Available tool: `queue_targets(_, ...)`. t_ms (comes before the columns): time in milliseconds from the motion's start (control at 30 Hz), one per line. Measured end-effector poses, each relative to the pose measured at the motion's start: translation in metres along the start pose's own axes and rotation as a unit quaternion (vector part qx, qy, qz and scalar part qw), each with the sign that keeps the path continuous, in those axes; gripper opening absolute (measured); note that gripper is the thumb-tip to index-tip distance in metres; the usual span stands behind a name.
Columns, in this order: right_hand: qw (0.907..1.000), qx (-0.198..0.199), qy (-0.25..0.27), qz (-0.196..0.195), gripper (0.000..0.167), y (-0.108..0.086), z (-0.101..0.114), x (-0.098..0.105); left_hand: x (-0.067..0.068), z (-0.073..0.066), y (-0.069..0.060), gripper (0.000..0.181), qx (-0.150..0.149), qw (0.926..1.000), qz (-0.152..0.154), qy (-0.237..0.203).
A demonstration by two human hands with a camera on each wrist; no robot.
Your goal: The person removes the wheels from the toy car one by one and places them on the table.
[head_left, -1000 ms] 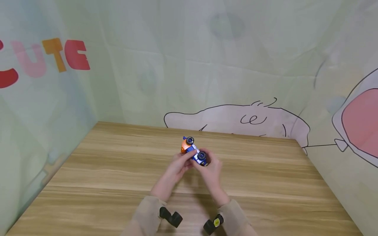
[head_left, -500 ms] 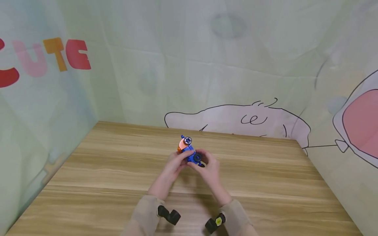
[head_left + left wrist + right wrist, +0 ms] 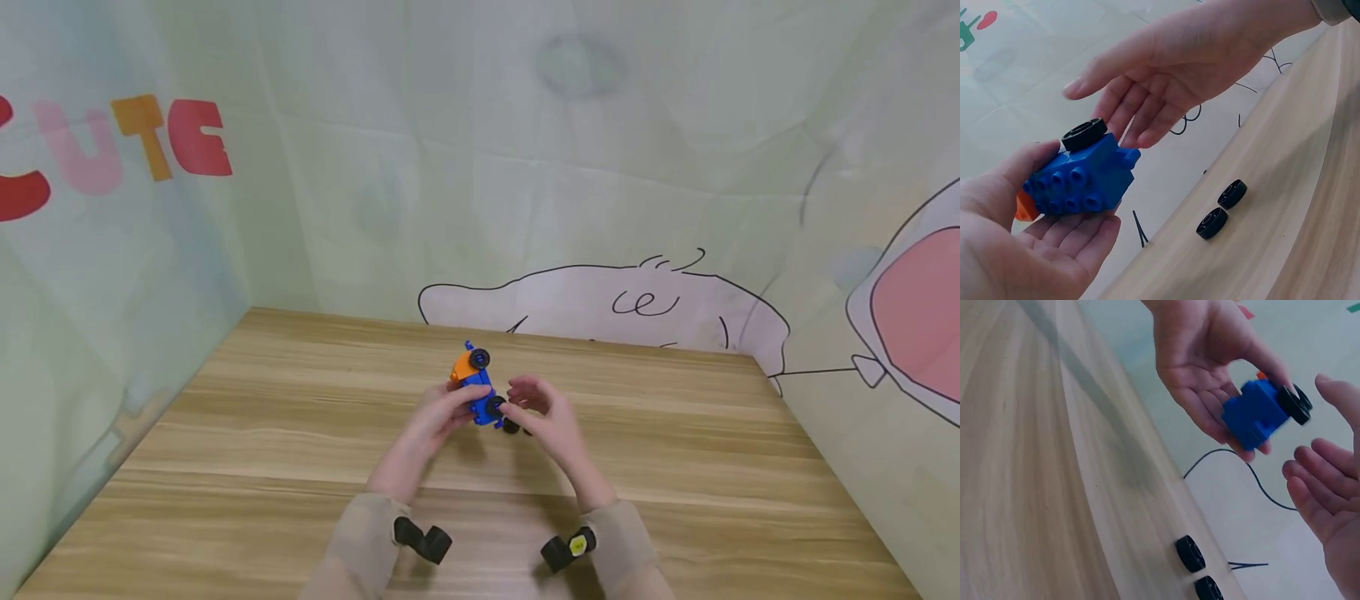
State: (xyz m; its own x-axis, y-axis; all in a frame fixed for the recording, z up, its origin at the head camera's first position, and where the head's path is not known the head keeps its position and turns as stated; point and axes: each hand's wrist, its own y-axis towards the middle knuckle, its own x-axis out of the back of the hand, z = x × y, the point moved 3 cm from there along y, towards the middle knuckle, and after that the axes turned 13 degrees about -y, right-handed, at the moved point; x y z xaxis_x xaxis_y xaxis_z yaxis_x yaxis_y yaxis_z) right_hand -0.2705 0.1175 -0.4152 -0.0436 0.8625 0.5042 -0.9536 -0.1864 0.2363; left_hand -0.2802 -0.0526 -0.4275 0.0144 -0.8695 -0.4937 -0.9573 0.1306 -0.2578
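A toy car [image 3: 483,414] of blue and orange blocks is held in my left hand [image 3: 437,414], thumb on one side and fingers under the other. In the left wrist view, its studded blue face [image 3: 1079,178] is turned to the camera, and a black wheel [image 3: 1085,134] sits on its upper side. A second wheel [image 3: 479,359] shows by the orange end in the head view. My right hand [image 3: 557,423] is just right of the car, fingers spread and slightly bent, with nothing in its grasp. The wrist views show a gap between it and the car.
Two loose black wheels [image 3: 1212,223] stand on edge, close together, on the wooden table [image 3: 300,433]; in the head view my right hand partly covers them. A printed cloth backdrop [image 3: 480,167] rises behind the table and along its sides.
My right hand has let go of the toy car and moved right, its fingers opening. The car stays in my left hand, turned slightly, and the loose wheels have come into sight.
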Motion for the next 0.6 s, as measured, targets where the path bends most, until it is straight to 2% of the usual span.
queue_targets(100,0.9996,0.003,-0.018,0.023,0.026,0.0,-0.004,0.004,0.0,0.0,0.0,0.053,-0.001,0.9999,0.013,0.011)
queue_targets(200,0.9975,0.006,-0.03,0.064,0.019,0.001,-0.008,0.004,0.001,0.001,0.001,0.053,0.001,0.9995,0.02,0.025)
queue_targets(367,0.9913,0.026,-0.035,0.125,0.014,0.001,-0.013,0.0,0.002,0.004,0.002,0.055,0.005,0.9985,0.033,0.044)
queue_targets(600,0.9844,0.062,-0.065,0.151,0.017,-0.001,-0.014,-0.006,0.001,0.006,0.001,0.053,0.025,0.997,0.048,0.056)
